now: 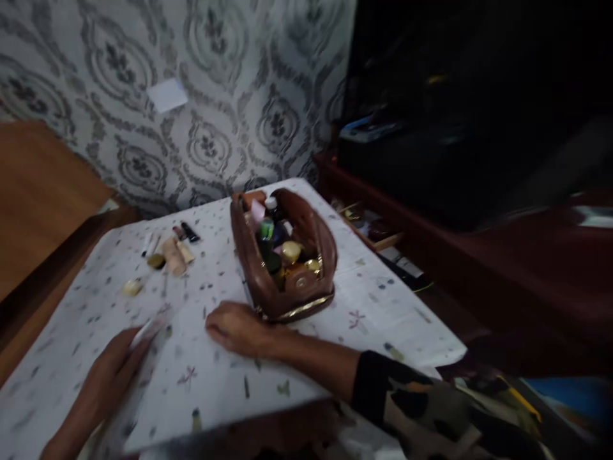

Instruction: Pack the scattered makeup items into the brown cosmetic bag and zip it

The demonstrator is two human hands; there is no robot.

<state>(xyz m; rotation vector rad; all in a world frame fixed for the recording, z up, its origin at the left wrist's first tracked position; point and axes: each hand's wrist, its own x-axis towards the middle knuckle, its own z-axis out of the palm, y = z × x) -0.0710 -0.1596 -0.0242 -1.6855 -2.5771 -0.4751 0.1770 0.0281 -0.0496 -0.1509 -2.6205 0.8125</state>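
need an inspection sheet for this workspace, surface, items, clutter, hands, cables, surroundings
Surface: table with a white printed cover.
Job's things: open brown bag packed with small containers; blurred white item in the left hand.
Clutter: loose tubes and a small yellowish item, left of the bag.
Hands: left hand grips the white item; right hand has curled fingers near the bag, contents unclear.
Cables: thin yellow strand beyond the table's right edge; cannot tell whether it is a cable.
Surroundings: patterned wall behind; dark red furniture at right.
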